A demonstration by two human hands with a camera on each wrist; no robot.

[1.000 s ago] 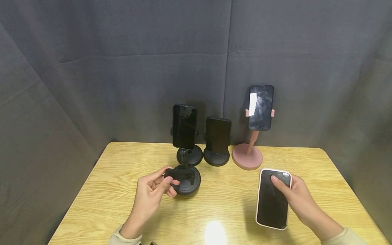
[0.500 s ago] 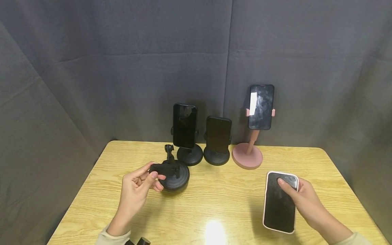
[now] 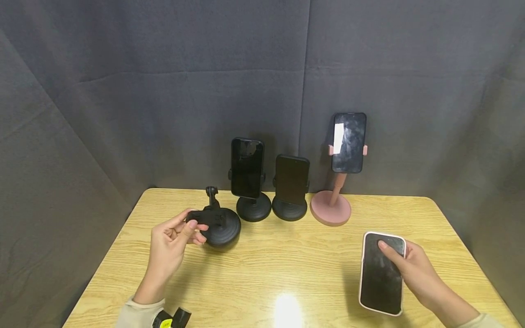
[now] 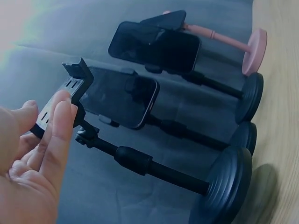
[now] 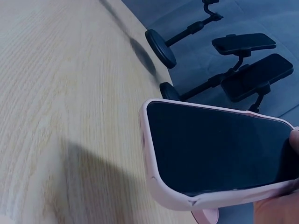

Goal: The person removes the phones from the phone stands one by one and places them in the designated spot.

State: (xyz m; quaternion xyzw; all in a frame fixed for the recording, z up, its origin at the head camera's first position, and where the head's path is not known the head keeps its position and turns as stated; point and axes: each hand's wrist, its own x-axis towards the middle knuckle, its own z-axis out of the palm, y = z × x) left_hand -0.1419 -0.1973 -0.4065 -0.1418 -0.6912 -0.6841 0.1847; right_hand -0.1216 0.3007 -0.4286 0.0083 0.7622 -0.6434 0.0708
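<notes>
My left hand (image 3: 168, 246) pinches the clamp (image 4: 70, 91) of a black phone stand (image 3: 221, 228) between thumb and fingers. No phone sits in that clamp. Its round base (image 4: 226, 186) appears lifted off the table, since its shadow lies apart from it. On the right, my right hand (image 3: 418, 269) grips a phone in a pale pink case (image 3: 382, 275), thumb on the dark screen and the other fingers hidden behind. The right wrist view shows this phone (image 5: 219, 149) held above the wood, casting a shadow.
Along the table's (image 3: 262, 282) back edge stand two black stands holding phones, the left phone (image 3: 247, 168) and the middle phone (image 3: 291, 180). Right of them, a taller pink stand (image 3: 331, 208) bears another phone (image 3: 348, 143). A grey curtain (image 3: 184, 114) hangs behind.
My left hand has carried the black stand leftward and slightly back, away from the stands behind. My right hand has drifted right and a little nearer with the pink-cased phone.
</notes>
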